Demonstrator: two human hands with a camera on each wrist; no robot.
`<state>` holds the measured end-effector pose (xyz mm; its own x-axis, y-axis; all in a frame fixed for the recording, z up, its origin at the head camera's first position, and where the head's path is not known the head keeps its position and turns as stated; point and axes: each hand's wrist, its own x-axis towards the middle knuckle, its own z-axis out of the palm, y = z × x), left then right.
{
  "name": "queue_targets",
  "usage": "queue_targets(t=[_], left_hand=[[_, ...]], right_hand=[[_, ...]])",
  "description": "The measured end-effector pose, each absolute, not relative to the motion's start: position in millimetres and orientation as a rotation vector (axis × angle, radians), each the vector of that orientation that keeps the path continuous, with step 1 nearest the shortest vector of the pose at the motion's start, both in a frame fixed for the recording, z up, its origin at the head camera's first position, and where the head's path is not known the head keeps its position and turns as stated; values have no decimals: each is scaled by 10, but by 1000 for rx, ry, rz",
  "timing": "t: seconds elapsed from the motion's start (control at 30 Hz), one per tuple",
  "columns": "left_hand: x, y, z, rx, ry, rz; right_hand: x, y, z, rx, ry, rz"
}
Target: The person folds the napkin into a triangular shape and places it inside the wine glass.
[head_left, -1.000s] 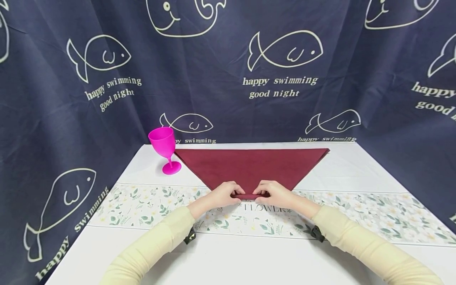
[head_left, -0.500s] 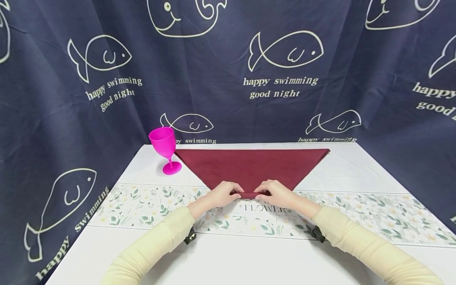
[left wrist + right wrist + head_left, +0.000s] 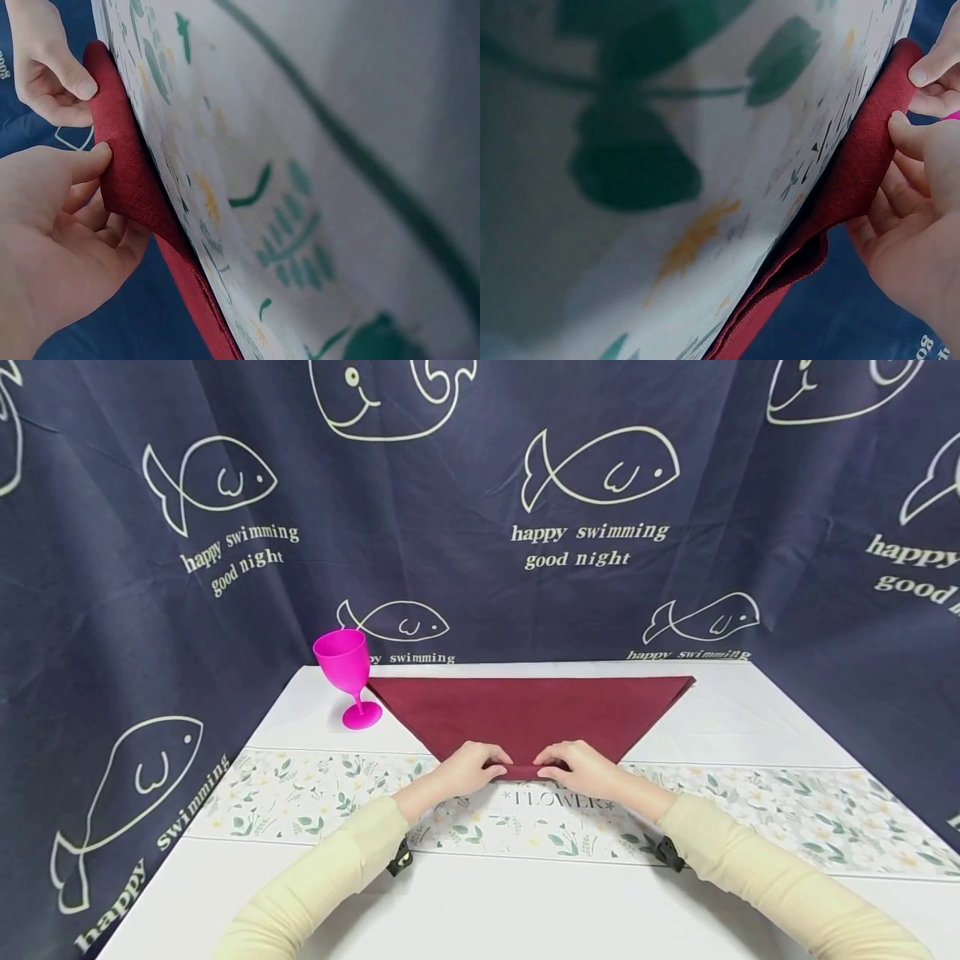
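Note:
A dark red cloth napkin [image 3: 528, 714] lies on the table, its long straight edge at the back and its sides narrowing toward me. The near end is turned over into a short, flat fold. My left hand [image 3: 472, 768] pinches the left part of that fold, thumb on the near face and fingers behind, as the left wrist view shows on the red cloth [image 3: 131, 165]. At the right part, my right hand [image 3: 581, 767] pinches the fold in the same way; in the right wrist view the cloth [image 3: 862, 150] bends open in layers below the fingers. A small gap separates the two hands.
A bright pink goblet [image 3: 345, 664] stands upright at the back left, close to the napkin's left corner. A floral runner strip [image 3: 315, 793] with printed lettering crosses the white table [image 3: 480, 902]. Behind hangs a dark blue curtain [image 3: 465, 560] with fish drawings.
The turned-over strip between my hands shows a little taller and flatter than before. My fingertips have drawn slightly apart. The goblet has not moved.

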<state>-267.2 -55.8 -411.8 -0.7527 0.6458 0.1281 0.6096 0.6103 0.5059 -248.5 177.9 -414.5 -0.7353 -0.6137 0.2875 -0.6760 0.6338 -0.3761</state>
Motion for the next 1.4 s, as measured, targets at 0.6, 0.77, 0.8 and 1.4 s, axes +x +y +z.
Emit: queue_targets(t=[0.6, 0.77, 0.8, 1.4], left_hand=[[-2691, -545, -4143, 1113, 2750, 858], [-2696, -545, -4145, 1079, 2735, 858], [-2696, -546, -4143, 1076, 2735, 853], [-2695, -561, -4154, 1148, 2719, 853]], right_hand=[[-2481, 1774, -4155, 1113, -2703, 789], [-2483, 1772, -4156, 1107, -2734, 810], [-2483, 1772, -4157, 1107, -2737, 814], [-2494, 1780, -4166, 1073, -2736, 820]])
